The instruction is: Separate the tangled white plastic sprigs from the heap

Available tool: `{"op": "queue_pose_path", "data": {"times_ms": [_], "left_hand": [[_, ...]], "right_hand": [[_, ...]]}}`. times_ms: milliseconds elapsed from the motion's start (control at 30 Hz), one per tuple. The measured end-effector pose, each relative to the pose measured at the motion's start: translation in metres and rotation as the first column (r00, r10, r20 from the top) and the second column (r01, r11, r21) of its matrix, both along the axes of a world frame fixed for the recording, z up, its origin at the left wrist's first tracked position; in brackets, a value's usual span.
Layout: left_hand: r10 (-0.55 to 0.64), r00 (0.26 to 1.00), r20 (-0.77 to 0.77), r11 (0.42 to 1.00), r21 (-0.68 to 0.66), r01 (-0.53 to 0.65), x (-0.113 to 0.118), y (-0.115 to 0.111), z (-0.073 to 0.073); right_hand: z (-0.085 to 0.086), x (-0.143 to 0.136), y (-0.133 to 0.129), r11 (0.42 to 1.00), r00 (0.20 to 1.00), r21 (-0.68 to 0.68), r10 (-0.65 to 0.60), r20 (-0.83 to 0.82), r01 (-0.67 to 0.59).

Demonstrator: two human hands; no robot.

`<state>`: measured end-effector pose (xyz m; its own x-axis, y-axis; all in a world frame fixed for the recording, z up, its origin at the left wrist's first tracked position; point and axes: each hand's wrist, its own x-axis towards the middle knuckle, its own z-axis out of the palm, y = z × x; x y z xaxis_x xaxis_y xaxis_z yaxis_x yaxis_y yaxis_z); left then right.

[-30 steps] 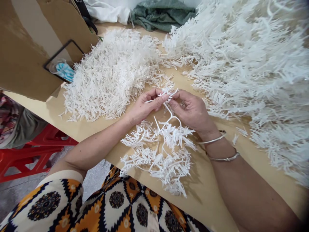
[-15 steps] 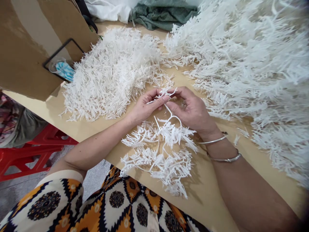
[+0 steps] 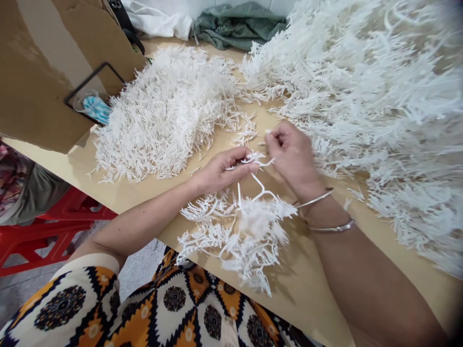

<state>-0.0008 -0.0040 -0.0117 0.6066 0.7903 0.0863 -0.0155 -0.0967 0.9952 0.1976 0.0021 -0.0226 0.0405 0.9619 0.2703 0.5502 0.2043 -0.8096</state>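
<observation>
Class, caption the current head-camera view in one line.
Left hand grips a branching white sprig, right hand held apart, with two white heaps beyond.

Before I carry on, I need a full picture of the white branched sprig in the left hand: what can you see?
The white branched sprig looks like plastic: smooth forked stems ending in tufts of thin, needle-like tips. The left hand pinches its upper end; the rest spreads below, toward the near edge of the table. Some middle tufts are blurred. The right hand is apart from the pinched end. Whether the lower tufts touch the table isn't clear.
</observation>
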Motion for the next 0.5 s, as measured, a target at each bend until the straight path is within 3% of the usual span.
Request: {"op": "queue_pose_path", "data": {"times_ms": [100,267,367,500], "left_hand": [[0.005,0.998,0.063,0.999,-0.042,-0.002,0.004,-0.002,0.001],[0.054,0.997,0.061,0.993,-0.108,-0.047,0.004,0.002,0.001],[0.035,0.997,0.063,0.989,-0.148,-0.026,0.002,0.002,0.001],[0.086,0.985,0.15,0.963,-0.264,-0.044,0.002,0.002,-0.002]], "right_hand": [[-0.005,0.013,0.005,0.999,0.997,-0.032,0.02,-0.071,-0.022],[-0.005,0.007,0.001,0.985,0.991,0.109,0.131,0.001,-0.131],[0.001,0.003,-0.003,0.977,0.976,0.131,0.183,-0.122,-0.167],[0.014,0.005,-0.009,0.943,0.91,0.062,0.332,-0.249,-0.327]]}}
